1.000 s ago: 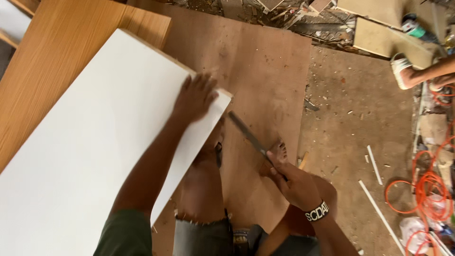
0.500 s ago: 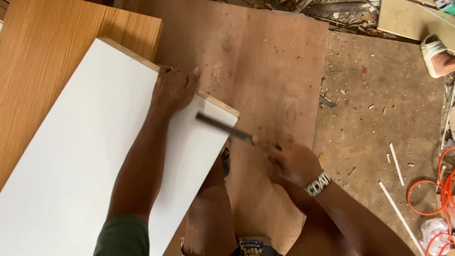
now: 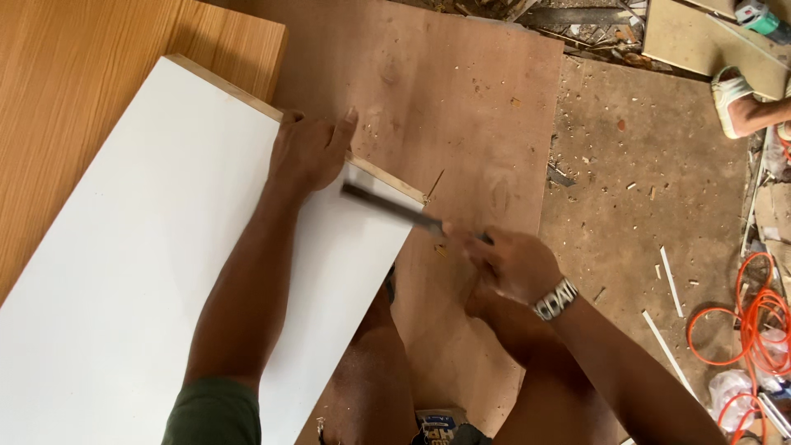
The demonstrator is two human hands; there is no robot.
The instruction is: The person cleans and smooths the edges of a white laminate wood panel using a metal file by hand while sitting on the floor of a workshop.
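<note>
Left hand [image 3: 309, 151] flat, fingers spread, pressing top end of white board [image 3: 140, 272] – board lies tilted over orange-wood panel [image 3: 74, 107] and brown plywood sheet [image 3: 461, 107]. Right hand [image 3: 512, 264] fist closed round handle of long flat metal tool [image 3: 394, 208], blurred blade lying across board's end corner – orange cable [image 3: 754, 317] on dusty floor, right

Brown plywood sheet [image 3: 461, 107] flat on dusty floor [image 3: 643, 189], strewn with wood chips. Wood-grain panel [image 3: 74, 107] at upper left. Orange coiled cable [image 3: 754, 317] at right edge. White trim strips [image 3: 669, 280] nearby. Another person's sandalled foot [image 3: 737, 103] at upper right.
</note>
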